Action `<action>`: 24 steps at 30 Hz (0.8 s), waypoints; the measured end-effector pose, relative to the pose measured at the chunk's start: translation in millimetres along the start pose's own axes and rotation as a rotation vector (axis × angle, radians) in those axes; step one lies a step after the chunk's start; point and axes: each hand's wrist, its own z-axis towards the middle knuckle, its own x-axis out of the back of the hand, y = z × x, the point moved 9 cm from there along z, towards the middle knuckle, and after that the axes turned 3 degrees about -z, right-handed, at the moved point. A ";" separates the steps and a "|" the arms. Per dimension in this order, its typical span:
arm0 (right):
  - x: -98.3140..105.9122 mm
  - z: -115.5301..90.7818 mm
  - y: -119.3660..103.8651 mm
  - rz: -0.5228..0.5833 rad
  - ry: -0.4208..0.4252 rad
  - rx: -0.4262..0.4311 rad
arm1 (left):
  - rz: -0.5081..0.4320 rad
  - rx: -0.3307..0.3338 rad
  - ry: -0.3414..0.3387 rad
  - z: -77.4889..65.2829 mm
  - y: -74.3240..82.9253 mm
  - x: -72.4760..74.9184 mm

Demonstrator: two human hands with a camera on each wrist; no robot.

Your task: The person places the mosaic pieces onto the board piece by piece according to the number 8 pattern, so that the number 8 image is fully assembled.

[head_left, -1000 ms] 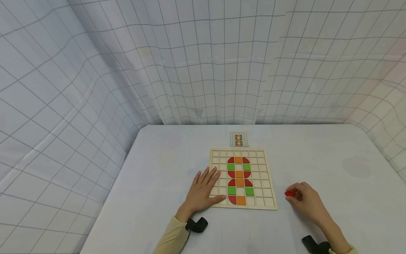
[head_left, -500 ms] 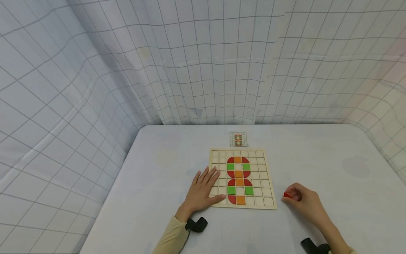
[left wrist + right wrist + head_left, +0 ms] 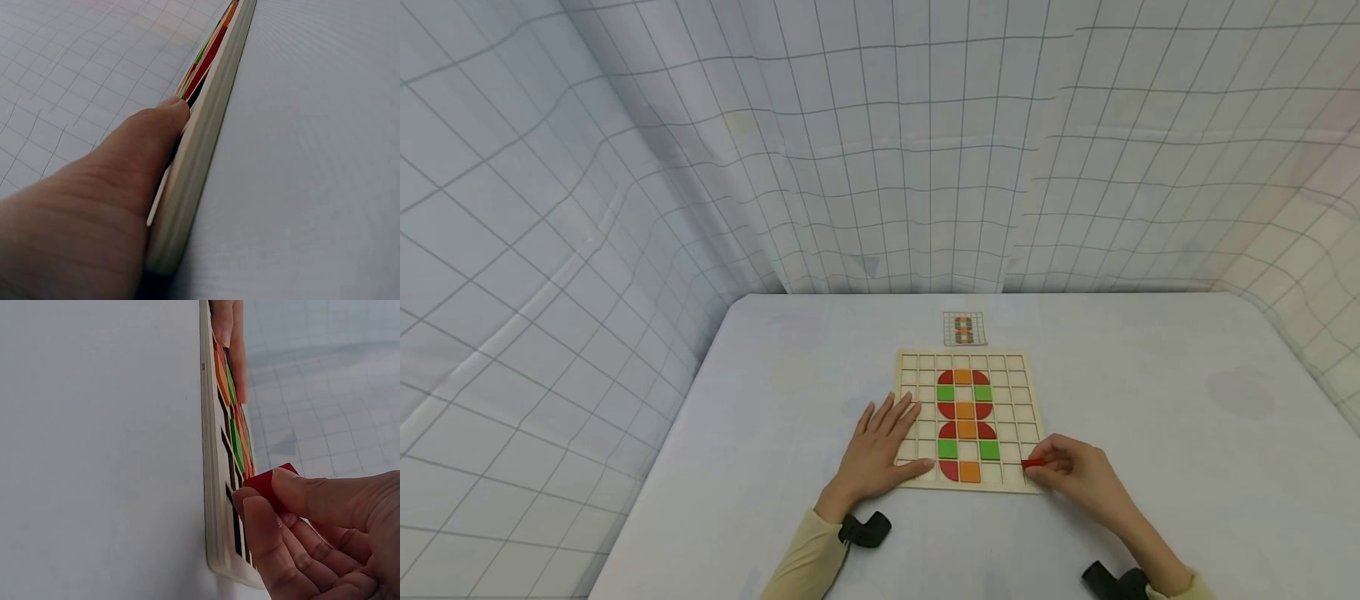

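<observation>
A wooden grid board (image 3: 1017,417) lies on the table with red, orange and green tiles set in its middle columns. Flat on its left side rests my left hand (image 3: 874,458), fingers spread and straight, thumb near the lower red tile (image 3: 949,471). Over the board's lower right corner, my right hand (image 3: 1078,477) pinches a red tile (image 3: 270,484) between thumb and fingers. The right wrist view shows that tile tilted, above the board's cells. In the left wrist view, my left thumb (image 3: 150,134) lies along the board's near edge.
A small pattern card (image 3: 964,328) with a matching coloured design lies just beyond the board. Grid-patterned white curtains (image 3: 895,150) hang behind and beside the white table (image 3: 760,433). A black wrist camera (image 3: 867,530) sits on the left wrist.
My right hand has moved left with the red tile, from beside the board to over its lower right corner. My left hand has stayed in place on the board.
</observation>
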 end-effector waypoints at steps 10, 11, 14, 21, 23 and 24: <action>-31.0 5.6 -17.7 0.025 -0.123 0.076 | -0.009 -0.004 0.007 -0.2 0.7 1.0; -32.8 6.3 -19.0 0.022 -0.124 0.084 | -0.011 -0.006 0.009 -0.3 1.1 1.5; -37.1 8.3 -22.2 0.016 -0.121 0.103 | -0.011 -0.010 0.011 -0.5 2.1 2.6; -42.6 13.3 -20.0 -0.028 -0.101 0.056 | -0.007 -0.012 0.011 -0.6 3.3 4.2; -42.3 14.5 -19.7 -0.041 -0.090 0.043 | -0.005 -0.013 0.011 -0.5 3.3 4.3; -41.8 15.0 -19.8 -0.046 -0.082 0.040 | -0.005 -0.013 0.011 -0.4 3.3 4.3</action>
